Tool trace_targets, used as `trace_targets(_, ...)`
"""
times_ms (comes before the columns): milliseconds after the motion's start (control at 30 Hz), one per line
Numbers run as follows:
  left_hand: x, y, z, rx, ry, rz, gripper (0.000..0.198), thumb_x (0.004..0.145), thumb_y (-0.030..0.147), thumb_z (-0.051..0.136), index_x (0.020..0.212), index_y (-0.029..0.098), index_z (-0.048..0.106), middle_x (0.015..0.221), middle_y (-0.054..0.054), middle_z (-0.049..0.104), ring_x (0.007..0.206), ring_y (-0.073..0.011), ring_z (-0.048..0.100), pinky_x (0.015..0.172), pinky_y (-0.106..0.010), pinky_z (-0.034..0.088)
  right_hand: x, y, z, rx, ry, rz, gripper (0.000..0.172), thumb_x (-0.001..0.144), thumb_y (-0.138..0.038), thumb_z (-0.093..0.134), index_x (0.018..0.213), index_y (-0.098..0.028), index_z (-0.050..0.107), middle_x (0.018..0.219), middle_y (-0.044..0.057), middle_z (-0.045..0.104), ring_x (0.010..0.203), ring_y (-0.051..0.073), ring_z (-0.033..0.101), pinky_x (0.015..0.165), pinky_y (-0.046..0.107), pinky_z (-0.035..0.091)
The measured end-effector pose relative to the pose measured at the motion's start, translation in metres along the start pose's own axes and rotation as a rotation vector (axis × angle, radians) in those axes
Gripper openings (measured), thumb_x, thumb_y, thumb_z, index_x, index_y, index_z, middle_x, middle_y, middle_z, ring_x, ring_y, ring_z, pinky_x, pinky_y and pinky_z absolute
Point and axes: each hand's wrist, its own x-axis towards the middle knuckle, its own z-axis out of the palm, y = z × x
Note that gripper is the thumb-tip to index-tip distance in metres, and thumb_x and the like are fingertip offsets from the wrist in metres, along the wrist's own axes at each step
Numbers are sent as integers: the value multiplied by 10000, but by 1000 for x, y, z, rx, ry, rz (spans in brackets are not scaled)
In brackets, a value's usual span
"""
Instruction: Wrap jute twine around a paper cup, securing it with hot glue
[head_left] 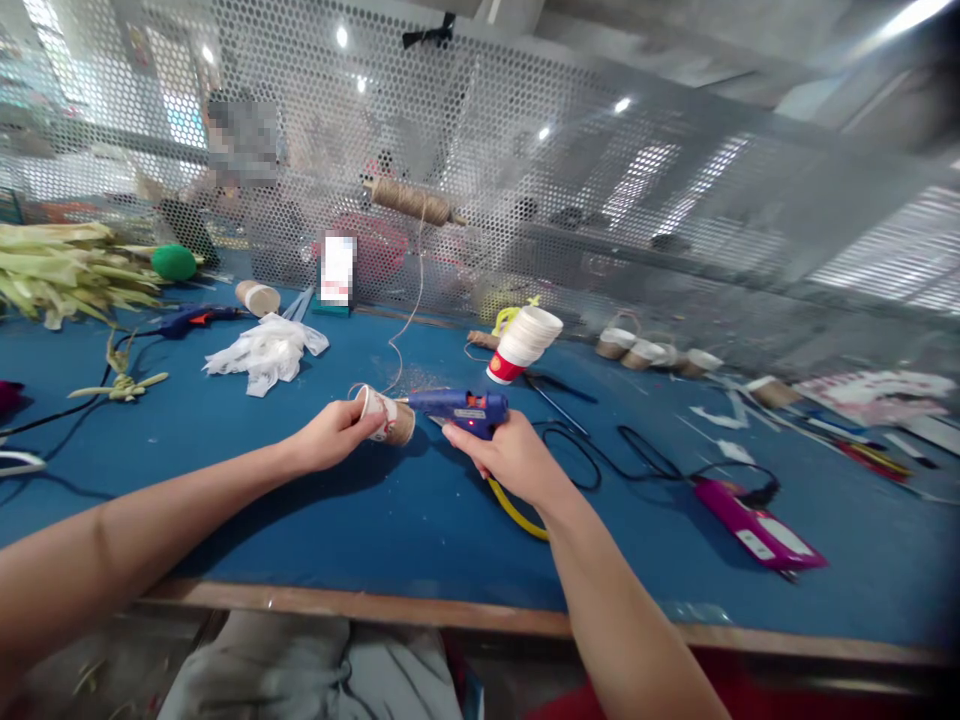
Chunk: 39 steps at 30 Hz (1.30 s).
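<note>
Forearms (187,520) cross the counter's (375,540) front edge; left hand (334,432) grips a paper cup (386,415) sideways, right hand (510,455) clasps a glue gun (461,407), nozzle at its twine-wrapped base. Gluing, seemingly; needs steady aim.

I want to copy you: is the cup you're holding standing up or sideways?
Sideways. The left hand holds the cup on its side, base toward the glue gun.

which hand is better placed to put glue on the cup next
Right, probably. The right hand grips the glue gun, whose nozzle already points at the wrapped end of the cup. The left hand is full, holding that cup on its side.
</note>
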Motion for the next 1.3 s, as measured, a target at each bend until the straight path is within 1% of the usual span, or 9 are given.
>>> trace_targets(133, 0, 3, -1, 65, -37, 23, 274, 696, 383, 552, 699, 116, 615, 606, -8, 605, 710, -185, 554, 631, -222, 427, 0, 0, 0, -17, -6, 5, 237, 686, -387, 569, 547, -204, 511, 352, -34, 432, 336, 121, 416, 403, 273, 363)
trace_targets(267, 1, 5, -1, 69, -41, 41, 283, 710, 387, 546, 734, 117, 626, 660, -16, 631, 723, -185, 561, 656, -230, 434, 0, -2, 1, -30, -27, 24, 255, 685, -371, 571, 514, -204, 483, 350, -33, 430, 324, 115, 406, 394, 269, 354)
trace_targets(467, 2, 2, -2, 121, -85, 83, 391, 767, 438, 471, 900, 105, 627, 856, -56, 664, 792, -198, 578, 732, -256, 437, -1, -3, 1, -51, -20, 5, 286, 693, -366, 561, 487, -202, 452, 351, -32, 431, 332, 114, 410, 404, 267, 356)
trace_targets(567, 3, 3, -3, 122, -135, 104, 450, 801, 457, 406, 1000, 104, 600, 998, -73, 643, 895, -207, 571, 794, -257, 422, -3, -3, 0, -65, -40, 27, 294, 695, -374, 553, 487, -198, 442, 362, -33, 431, 339, 110, 409, 401, 258, 351)
trace_targets(667, 4, 4, -3, 120, -175, 108, 489, 816, 465, 367, 1073, 101, 566, 1082, -80, 613, 960, -212, 556, 832, -260, 407, -5, -5, -1, -91, -38, 1, 260, 699, -367, 545, 524, -187, 478, 379, -35, 438, 375, 114, 423, 423, 253, 354)
trace_targets(800, 7, 4, -3, 142, -170, 87, 524, 808, 487, 359, 1089, 93, 561, 1084, -86, 614, 974, -231, 554, 840, -283, 406, -6, -5, 0, -129, -13, -63, 213, 711, -344, 528, 579, -176, 519, 423, -29, 468, 477, 132, 476, 502, 254, 384)
trace_targets(933, 9, 3, -3, 197, -136, 54, 545, 808, 491, 341, 1073, 74, 571, 1045, -109, 629, 932, -246, 567, 817, -310, 416, -7, -5, 1, -172, 19, -82, 210, 709, -329, 523, 567, -175, 507, 471, -15, 498, 549, 145, 502, 547, 258, 396)
trace_targets(1067, 10, 3, -4, 250, -105, 34, 534, 803, 475, 346, 1045, 64, 585, 986, -110, 646, 876, -240, 577, 792, -320, 425, -8, -6, 3, -176, 22, -85, 207, 704, -326, 524, 566, -174, 505, 497, -10, 512, 572, 147, 508, 554, 256, 399)
trace_targets(1300, 9, 5, -3, 244, -113, 47, 530, 805, 477, 340, 1038, 70, 588, 975, -105, 647, 869, -231, 576, 777, -307, 427, -8, -6, 3, -215, 43, -88, 208, 701, -328, 522, 579, -160, 518, 573, 10, 561, 558, 137, 497, 536, 252, 390)
